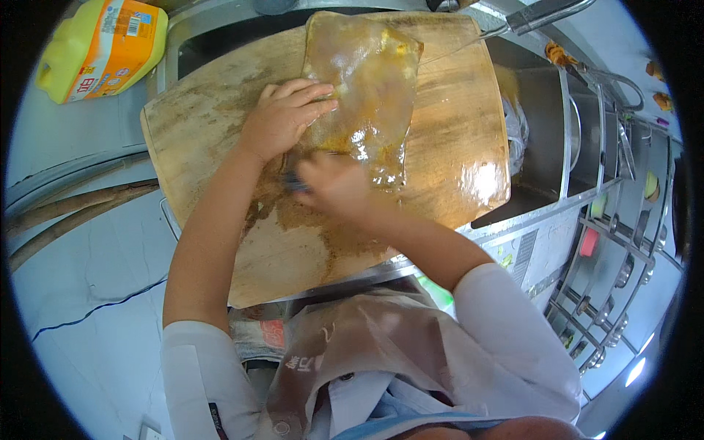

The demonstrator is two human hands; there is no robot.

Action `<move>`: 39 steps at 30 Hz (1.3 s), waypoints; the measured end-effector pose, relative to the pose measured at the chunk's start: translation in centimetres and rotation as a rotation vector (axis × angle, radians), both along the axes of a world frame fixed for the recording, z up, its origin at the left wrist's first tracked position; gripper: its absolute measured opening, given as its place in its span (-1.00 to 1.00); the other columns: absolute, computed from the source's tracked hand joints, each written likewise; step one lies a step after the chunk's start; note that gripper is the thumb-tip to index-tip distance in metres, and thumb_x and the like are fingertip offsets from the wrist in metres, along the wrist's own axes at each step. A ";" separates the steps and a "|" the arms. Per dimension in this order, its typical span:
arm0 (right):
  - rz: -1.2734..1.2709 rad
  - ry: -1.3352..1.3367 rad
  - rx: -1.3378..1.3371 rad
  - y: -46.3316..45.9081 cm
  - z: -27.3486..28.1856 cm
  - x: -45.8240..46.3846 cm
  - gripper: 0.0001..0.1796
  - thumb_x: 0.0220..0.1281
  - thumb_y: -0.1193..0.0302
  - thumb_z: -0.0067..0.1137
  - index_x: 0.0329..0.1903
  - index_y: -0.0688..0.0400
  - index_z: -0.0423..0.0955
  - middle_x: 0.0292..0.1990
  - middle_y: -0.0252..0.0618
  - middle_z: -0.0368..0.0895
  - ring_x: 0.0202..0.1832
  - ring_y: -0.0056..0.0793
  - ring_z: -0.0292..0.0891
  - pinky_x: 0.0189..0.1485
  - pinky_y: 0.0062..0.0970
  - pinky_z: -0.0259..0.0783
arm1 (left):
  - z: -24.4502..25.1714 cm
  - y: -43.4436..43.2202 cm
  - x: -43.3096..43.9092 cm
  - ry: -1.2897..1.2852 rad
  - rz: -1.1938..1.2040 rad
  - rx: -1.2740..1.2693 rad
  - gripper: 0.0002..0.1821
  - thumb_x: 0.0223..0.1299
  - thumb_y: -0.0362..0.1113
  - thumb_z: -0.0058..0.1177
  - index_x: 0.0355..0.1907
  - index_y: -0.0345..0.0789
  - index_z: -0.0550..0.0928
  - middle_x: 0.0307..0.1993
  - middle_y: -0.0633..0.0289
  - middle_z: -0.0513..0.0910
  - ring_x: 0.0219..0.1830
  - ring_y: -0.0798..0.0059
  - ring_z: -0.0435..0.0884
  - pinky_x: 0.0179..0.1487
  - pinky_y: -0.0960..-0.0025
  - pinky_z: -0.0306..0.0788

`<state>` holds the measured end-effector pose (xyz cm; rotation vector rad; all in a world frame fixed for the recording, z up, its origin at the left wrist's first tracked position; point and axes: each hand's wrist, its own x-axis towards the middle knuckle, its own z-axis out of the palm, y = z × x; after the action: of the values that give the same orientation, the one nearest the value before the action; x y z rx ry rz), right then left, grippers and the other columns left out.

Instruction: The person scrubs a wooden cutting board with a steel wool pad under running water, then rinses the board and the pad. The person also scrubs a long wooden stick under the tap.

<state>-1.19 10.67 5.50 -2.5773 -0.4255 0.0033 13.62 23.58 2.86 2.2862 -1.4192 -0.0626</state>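
A broad, wet, glossy sheet point(363, 82), pale with yellow-brown patches, lies on a large wooden cutting board point(456, 126). It may be animal skin, but I cannot tell for sure. My left hand point(283, 118) rests flat at its left edge, with the fingertips on it and some fingers apart. Just below, my right hand point(335, 181) is blurred by motion at the lower left of the sheet. A small dark object point(294, 181) shows at its fingers, gripped there; its kind is hidden by the blur. Brown liquid stains the board around it.
The board lies across a steel sink point(528, 181), where a plastic bag point(516, 135) hangs. A yellow jug point(110, 49) stands top left. Top right are a metal-handled utensil point(550, 14) and scissors point(610, 80). A metal rack point(621, 236) holds small bowls; wooden sticks point(82, 206) lie left.
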 end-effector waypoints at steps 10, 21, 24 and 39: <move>-0.084 -0.024 -0.014 -0.9 -1.9 -1.3 -0.56 -0.20 0.17 0.47 -0.34 0.05 0.40 -0.39 -0.21 0.49 -0.39 -0.19 0.55 -0.41 -0.20 0.46 | 0.4 0.2 0.0 0.041 -0.013 0.028 -0.57 0.22 -0.37 0.07 0.14 0.03 0.62 0.27 0.51 0.48 0.33 0.40 0.36 0.25 0.18 0.24; -0.391 -0.176 -0.095 -6.1 -1.9 -1.0 -0.68 -0.16 0.30 0.35 -0.26 0.08 0.58 -0.44 -0.23 0.58 -0.46 -0.22 0.57 -0.46 -0.29 0.50 | 0.2 0.1 0.0 0.028 -0.017 -0.005 -0.57 0.21 -0.37 0.01 0.14 -0.02 0.61 0.25 0.49 0.51 0.31 0.41 0.39 0.21 0.21 0.26; -0.240 -0.193 -0.040 -3.5 -4.8 2.3 -0.70 -0.15 0.25 0.35 -0.29 0.08 0.58 -0.42 -0.20 0.59 -0.42 -0.21 0.59 -0.42 -0.27 0.52 | 0.3 0.1 0.0 0.014 0.030 -0.028 -0.57 0.19 -0.42 0.00 0.12 -0.05 0.61 0.24 0.52 0.53 0.32 0.47 0.40 0.18 0.26 0.27; -0.245 -0.412 -0.105 -4.5 -0.9 2.9 -0.67 -0.12 0.17 0.34 -0.36 0.09 0.49 -0.58 -0.15 0.55 -0.58 -0.16 0.56 -0.40 -0.19 0.55 | -0.2 -0.4 -0.3 -0.020 0.081 0.041 -0.53 0.15 -0.51 -0.04 0.11 -0.06 0.60 0.25 0.50 0.51 0.30 0.47 0.41 0.21 0.22 0.29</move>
<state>1.75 6.15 4.61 -2.7143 -0.2555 -0.6144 13.36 23.22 2.71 2.3813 -1.3454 -0.0444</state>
